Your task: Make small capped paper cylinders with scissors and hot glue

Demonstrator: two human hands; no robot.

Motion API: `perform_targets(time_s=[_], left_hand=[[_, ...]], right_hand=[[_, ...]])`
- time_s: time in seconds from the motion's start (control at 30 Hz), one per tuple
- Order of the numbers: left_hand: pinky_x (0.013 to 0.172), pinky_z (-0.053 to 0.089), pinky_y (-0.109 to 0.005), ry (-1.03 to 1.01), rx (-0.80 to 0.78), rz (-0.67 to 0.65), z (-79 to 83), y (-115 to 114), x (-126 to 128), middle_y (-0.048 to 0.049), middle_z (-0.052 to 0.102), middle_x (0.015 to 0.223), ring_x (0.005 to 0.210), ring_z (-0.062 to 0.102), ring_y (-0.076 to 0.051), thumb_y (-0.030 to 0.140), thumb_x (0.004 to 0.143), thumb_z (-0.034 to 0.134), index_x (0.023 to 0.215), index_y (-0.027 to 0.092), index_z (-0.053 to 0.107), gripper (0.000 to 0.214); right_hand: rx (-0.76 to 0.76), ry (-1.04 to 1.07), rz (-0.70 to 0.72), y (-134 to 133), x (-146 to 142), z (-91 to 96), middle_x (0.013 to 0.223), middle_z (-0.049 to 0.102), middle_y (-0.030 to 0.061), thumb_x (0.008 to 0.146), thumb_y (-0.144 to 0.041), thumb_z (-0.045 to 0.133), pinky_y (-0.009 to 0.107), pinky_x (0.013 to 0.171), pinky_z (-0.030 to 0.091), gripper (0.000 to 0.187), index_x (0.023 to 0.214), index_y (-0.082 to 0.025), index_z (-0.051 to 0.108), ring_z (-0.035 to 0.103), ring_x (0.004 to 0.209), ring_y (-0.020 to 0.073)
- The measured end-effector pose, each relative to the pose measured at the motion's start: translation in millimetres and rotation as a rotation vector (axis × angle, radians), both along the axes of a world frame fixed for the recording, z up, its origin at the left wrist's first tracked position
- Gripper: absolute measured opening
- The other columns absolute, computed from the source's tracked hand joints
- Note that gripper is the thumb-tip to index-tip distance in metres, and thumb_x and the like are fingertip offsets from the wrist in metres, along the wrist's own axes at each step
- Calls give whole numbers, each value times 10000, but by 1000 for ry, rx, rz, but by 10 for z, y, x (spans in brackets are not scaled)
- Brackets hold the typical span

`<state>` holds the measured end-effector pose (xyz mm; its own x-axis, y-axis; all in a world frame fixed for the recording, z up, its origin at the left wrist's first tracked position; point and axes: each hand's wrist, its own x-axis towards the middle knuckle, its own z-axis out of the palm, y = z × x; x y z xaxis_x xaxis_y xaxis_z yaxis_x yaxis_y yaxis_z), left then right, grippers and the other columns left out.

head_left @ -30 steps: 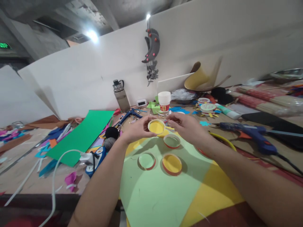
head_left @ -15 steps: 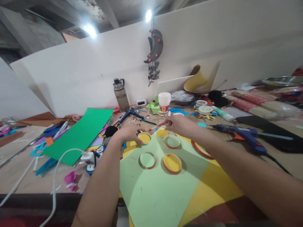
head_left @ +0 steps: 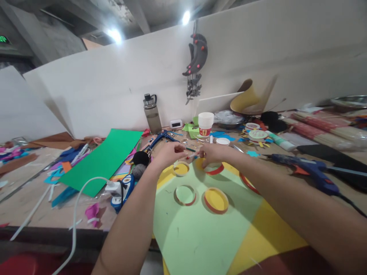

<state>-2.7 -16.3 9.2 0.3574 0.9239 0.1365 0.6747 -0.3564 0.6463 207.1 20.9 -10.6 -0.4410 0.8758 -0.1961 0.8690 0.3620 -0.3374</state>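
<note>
A thin red-and-white pen-like stick point(head_left: 191, 156) spans the gap between my two hands. My left hand point(head_left: 171, 154) pinches its left end, as far as I can see. The fingers of my right hand point(head_left: 213, 153) are closed at its right end. Below my hands, rings cut from paper cups lie on light green paper point(head_left: 183, 233) over yellow paper point(head_left: 265, 229). One ring point(head_left: 181, 174) is near my left wrist. Another red-edged ring point(head_left: 216, 170) is partly hidden under my right hand. Two more, a green-centred ring point(head_left: 185, 204) and a yellow-centred ring point(head_left: 216, 210), lie nearer me.
Stacked paper cups point(head_left: 205, 124) and a water bottle point(head_left: 153, 116) stand at the back. A blue glue gun point(head_left: 304, 168) lies right, its cord trailing. Green sheet point(head_left: 101, 164), power strip point(head_left: 126, 189) and white cable point(head_left: 75, 214) are left. Scraps litter the table.
My left hand has moved off the yellow-centred ring to the stick's left end. My right hand is now lower, over a ring. The view has shifted slightly left.
</note>
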Motion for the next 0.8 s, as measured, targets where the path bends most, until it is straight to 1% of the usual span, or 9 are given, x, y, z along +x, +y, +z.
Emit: perform_targets(time_s=[0.1, 0.2, 0.27, 0.37, 0.47, 0.6, 0.7, 0.77, 0.8], left_hand=[[732, 498, -287, -129, -2, 39, -60, -6, 97, -78, 740, 889, 800, 662, -184, 312, 764, 693, 892, 142, 711, 214], [796, 504, -304, -190, -5, 76, -120, -8, 184, -103, 740, 1005, 871, 666, -193, 279, 761, 705, 984, 137, 707, 265], [806, 507, -300, -258, -66, 41, -151, -14, 229, -105, 734, 1054, 899, 670, -187, 269, 775, 692, 1027, 142, 700, 282], [697, 506, -269, -295, -189, -54, -173, -29, 264, -62, 740, 890, 766, 662, -157, 287, 760, 702, 951, 143, 705, 239], [593, 470, -247, -284, -258, -15, -175, -28, 252, -14, 685, 669, 599, 608, -127, 281, 742, 708, 822, 141, 686, 162], [539, 438, -221, -318, -277, 80, -183, 19, 184, -14, 669, 632, 562, 595, -114, 246, 757, 683, 801, 139, 671, 116], [528, 430, -207, -362, -259, 102, -174, 53, 138, -6, 667, 641, 570, 598, -106, 218, 756, 667, 848, 138, 683, 124], [523, 426, -202, -412, -277, 94, -151, 58, 122, -8, 669, 650, 581, 606, -106, 225, 741, 686, 886, 133, 680, 172], [517, 421, -199, -434, -285, 99, -137, 56, 118, -8, 668, 649, 581, 607, -106, 241, 729, 707, 905, 132, 675, 209]], right_hand=[[-34, 106, -30, 10, 60, -20, 666, 636, -4, 546, -272, 813, 245, 541, 366, 255, 729, -181, 660, 573, 640, 164], [-60, 276, -78, -39, 113, -3, 649, 629, -10, 677, -277, 736, 226, 520, 378, 155, 768, -175, 664, 544, 590, 129], [-68, 405, -130, -105, 127, 25, 655, 631, -6, 775, -294, 657, 217, 505, 399, 141, 838, -169, 662, 526, 548, 109], [-82, 576, -203, -200, 124, 50, 702, 653, 14, 831, -293, 608, 210, 504, 444, 144, 874, -160, 645, 522, 520, 91], [-108, 690, -250, -215, 139, 16, 781, 691, 44, 858, -275, 586, 212, 539, 493, 129, 861, -162, 647, 557, 544, 89], [-69, 726, -332, -131, 223, -83, 696, 663, 37, 905, -277, 526, 214, 512, 480, 183, 802, -172, 635, 547, 517, 98], [-26, 658, -335, -113, 267, -110, 564, 602, 13, 847, -255, 611, 242, 502, 456, 154, 717, -175, 635, 529, 485, 123], [34, 611, -311, -153, 258, -77, 615, 639, 29, 781, -224, 684, 270, 577, 478, 75, 729, -174, 665, 585, 577, 158], [77, 599, -300, -186, 242, -48, 709, 678, 48, 757, -216, 709, 286, 642, 493, 53, 780, -174, 687, 616, 667, 179]])
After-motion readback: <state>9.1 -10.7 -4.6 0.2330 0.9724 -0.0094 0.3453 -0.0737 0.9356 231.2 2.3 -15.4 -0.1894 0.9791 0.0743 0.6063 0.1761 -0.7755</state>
